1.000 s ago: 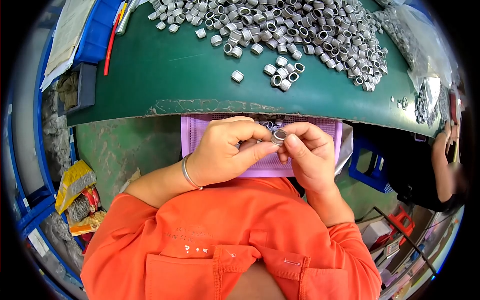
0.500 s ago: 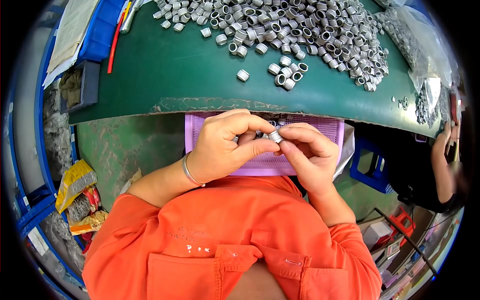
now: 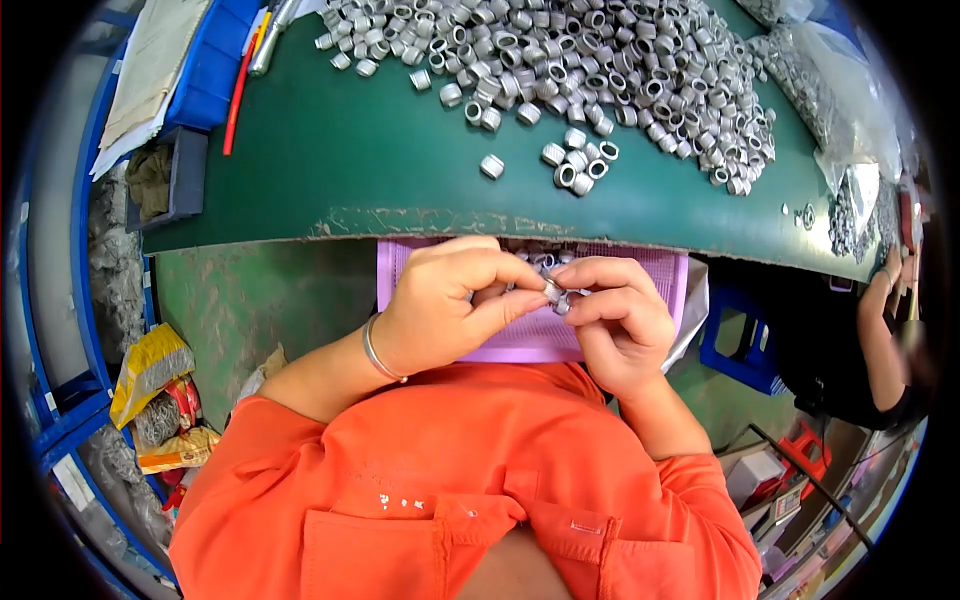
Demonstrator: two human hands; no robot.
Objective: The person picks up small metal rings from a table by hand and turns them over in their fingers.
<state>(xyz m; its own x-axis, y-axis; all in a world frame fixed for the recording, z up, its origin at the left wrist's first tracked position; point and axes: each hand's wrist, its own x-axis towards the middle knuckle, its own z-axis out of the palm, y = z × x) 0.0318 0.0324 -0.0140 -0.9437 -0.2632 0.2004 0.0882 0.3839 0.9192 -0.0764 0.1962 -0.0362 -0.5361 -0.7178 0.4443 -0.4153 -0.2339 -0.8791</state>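
Observation:
Over the purple basket (image 3: 683, 290), my left hand (image 3: 440, 300) pinches a small silver metal ring (image 3: 551, 290) between thumb and forefinger. My right hand (image 3: 628, 318) is closed, its fingertips meeting at the same spot. At those fingertips shows a second metal ring (image 3: 563, 304); whether it is gripped apart from the first is hard to see. More metal rings (image 3: 540, 260) lie in the basket behind the hands, partly hidden by my fingers.
A large heap of metal rings (image 3: 600, 70) covers the back of the green table (image 3: 330, 140). Several loose ones lie nearer its worn front edge. To the left are a red pen (image 3: 238, 100) and a grey bin (image 3: 185, 175). A co-worker's arm (image 3: 880, 340) is at the right.
Both hands have shifted slightly, and the fingers of my right hand have curled lower. A second ring now shows beside the one at the fingertips. The view has moved a little.

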